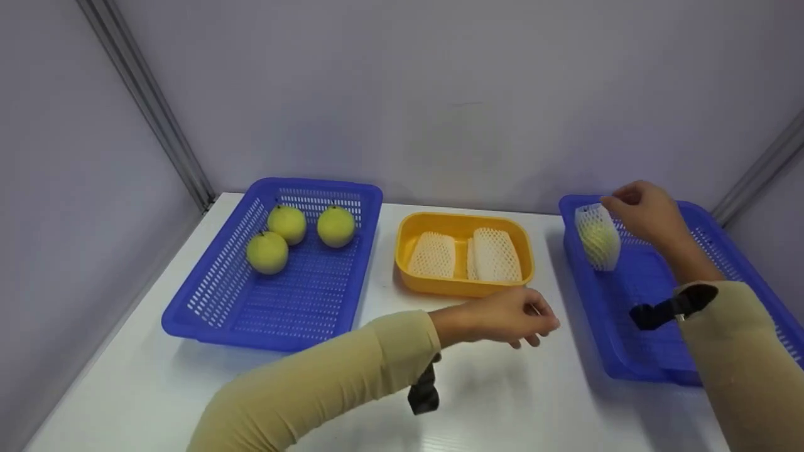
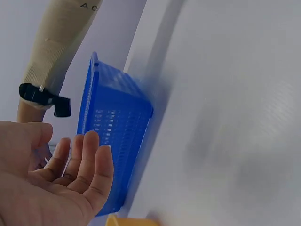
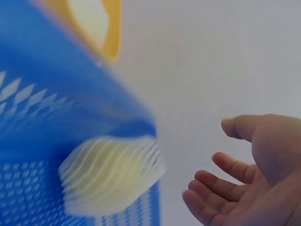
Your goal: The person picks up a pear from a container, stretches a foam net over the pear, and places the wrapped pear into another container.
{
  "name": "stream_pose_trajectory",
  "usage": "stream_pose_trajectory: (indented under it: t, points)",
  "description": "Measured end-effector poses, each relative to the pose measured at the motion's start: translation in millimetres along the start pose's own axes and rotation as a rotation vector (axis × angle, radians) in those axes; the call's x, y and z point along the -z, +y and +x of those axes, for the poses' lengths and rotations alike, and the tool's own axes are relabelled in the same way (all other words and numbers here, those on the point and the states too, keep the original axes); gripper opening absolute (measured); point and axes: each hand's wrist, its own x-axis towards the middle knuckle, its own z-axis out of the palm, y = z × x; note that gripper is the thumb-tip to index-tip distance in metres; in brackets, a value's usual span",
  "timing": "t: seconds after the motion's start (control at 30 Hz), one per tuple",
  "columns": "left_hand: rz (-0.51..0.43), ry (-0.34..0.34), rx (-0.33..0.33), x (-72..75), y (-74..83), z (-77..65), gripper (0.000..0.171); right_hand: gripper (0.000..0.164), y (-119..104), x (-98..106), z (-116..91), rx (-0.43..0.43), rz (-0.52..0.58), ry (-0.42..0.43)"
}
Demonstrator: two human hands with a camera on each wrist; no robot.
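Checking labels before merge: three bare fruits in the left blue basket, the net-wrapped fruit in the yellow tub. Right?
No: the net-wrapped fruit is in the right blue basket, not the yellow tub; the head view shows it. Three bare fruits in the left blue basket is correct.

Right wrist view: basket [image 3: 51, 56] cropped; netted fruit [image 3: 110, 174] blurred
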Motion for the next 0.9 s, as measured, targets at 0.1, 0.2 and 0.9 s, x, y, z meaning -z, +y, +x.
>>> stream_pose_trajectory:
  t: [0.1,0.2,0.9]
  points:
    - [0.058,-0.015,-0.020,24.4,3.2,-11.6,0.017,0.072,-16.6,-0.3,-5.6,0.016,0.024,0.017]
    - [0.093,-0.008,-0.032,50.4,5.5,-21.3,0.020,0.069,-33.8,-4.6,-8.9,0.018,0.031,0.007]
    - [0.087,0.403,0.055,251.1,-20.5,-112.4,0.048,0.039,-119.4,-81.9,-52.3,0.154,0.132,-0.331]
